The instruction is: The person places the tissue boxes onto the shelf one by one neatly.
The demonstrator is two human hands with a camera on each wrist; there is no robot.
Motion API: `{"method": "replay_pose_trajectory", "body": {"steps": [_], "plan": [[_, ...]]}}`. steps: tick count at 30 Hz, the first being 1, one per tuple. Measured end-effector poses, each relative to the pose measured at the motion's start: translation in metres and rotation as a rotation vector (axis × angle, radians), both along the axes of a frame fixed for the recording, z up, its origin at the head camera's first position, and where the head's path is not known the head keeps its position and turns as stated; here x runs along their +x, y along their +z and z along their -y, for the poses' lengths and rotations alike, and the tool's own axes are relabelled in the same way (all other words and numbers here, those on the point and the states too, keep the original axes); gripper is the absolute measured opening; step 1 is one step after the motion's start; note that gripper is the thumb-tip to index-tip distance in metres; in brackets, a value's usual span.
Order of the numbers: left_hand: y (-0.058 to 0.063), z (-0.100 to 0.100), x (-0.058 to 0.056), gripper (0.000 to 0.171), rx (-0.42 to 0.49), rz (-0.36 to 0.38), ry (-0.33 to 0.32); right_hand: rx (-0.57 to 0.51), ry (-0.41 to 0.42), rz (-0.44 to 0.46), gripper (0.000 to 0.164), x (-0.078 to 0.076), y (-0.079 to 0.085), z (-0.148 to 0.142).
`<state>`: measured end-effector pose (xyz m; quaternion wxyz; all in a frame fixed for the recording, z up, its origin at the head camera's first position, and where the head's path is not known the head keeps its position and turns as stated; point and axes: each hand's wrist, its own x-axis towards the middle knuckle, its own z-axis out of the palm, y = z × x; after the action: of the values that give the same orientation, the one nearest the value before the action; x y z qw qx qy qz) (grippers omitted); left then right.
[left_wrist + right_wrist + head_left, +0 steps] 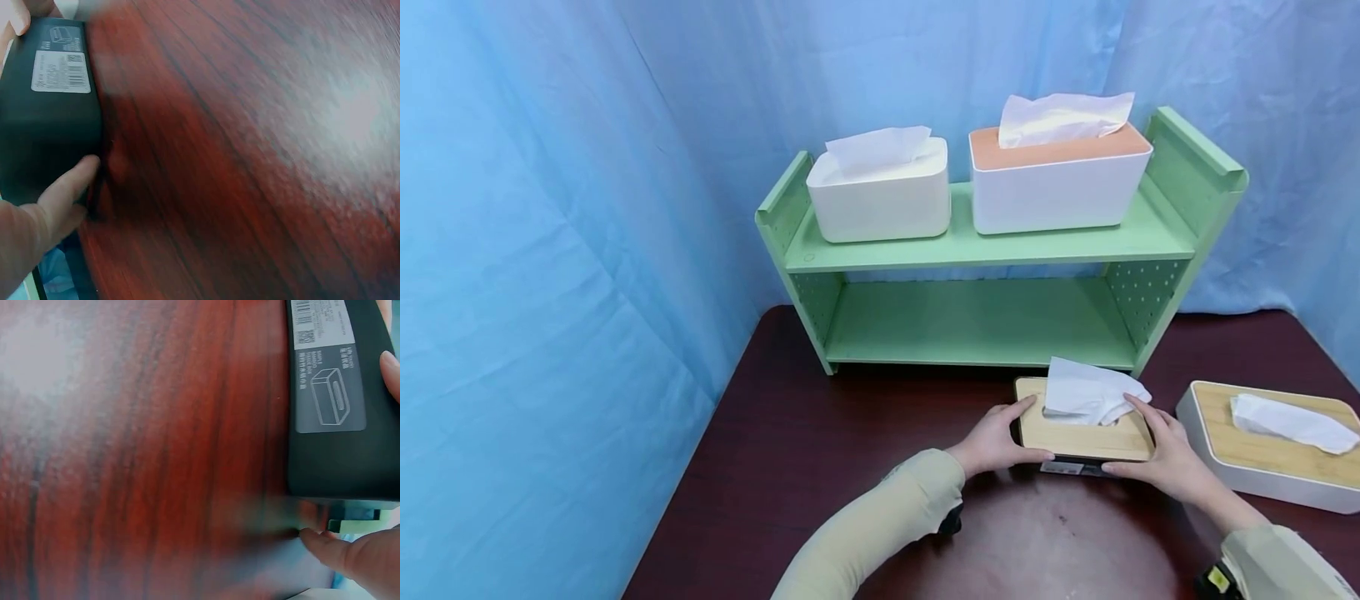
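Our left hand (pixel 996 440) and right hand (pixel 1172 458) are both clamped on a black tissue box (pixel 1060 437) with a pale wooden lid, one at each end, forefingers on top and thumbs along the near side. A white tissue (pixel 1086 396) sticks up from its slot, and our right forefinger lies against the tissue's edge. The wrist views show a printed label (pixel 330 387) on the box's near side.

The box is in front of a green shelf (pixel 985 321), towards the shelf's right end; we cannot tell whether it rests fully on the dark red-brown desk (pixel 760 467) or is slightly raised.

Ahead of the shelf's right side, farther right than our box, lies a low white box with a wooden lid (pixel 1270 446). On the shelf's upper level are a plain white box (pixel 880 204), at left, and a white box with an orange-brown lid (pixel 1048 196), at right. Blue curtain (pixel 550 250) hangs behind the shelf.

We judge the step in hand to be securing this two-handed hold; the next move calls for even pressure at both ends, the box level and the tissue uncrushed.
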<state>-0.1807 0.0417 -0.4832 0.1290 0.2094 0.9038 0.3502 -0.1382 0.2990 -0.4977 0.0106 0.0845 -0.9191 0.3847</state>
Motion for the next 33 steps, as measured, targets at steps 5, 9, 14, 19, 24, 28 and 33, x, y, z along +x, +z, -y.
{"method": "replay_pose_trajectory", "body": {"steps": [5, 9, 14, 19, 24, 28, 33], "plan": [[-0.002, -0.001, 0.000, 0.084, 0.025, 0.021, -0.011, -0.004, -0.011, -0.018, 0.110, -0.001, -0.003, 0.000], [-0.004, 0.000, 0.001, 0.078, 0.105, 0.092, 0.023, 0.038, -0.017, 0.015, 0.110, -0.002, -0.002, 0.000], [-0.008, 0.000, 0.002, 0.075, 0.169, 0.154, 0.046, 0.114, -0.038, 0.095, 0.112, -0.001, 0.000, 0.000], [-0.009, 0.001, 0.001, 0.074, 0.161, 0.132, 0.033, 0.136, -0.057, 0.107, 0.114, -0.001, 0.002, 0.002], [-0.008, 0.002, 0.001, 0.073, 0.175, 0.141, 0.036, 0.124, -0.069, 0.122, 0.115, -0.001, 0.002, 0.005], [-0.008, 0.002, 0.001, 0.073, 0.196, 0.158, 0.060, 0.095, -0.066, 0.119, 0.116, -0.001, 0.002, 0.008], [-0.009, 0.001, 0.003, 0.073, 0.218, 0.160, 0.082, 0.069, -0.076, 0.106, 0.115, 0.000, 0.000, 0.011]]}}
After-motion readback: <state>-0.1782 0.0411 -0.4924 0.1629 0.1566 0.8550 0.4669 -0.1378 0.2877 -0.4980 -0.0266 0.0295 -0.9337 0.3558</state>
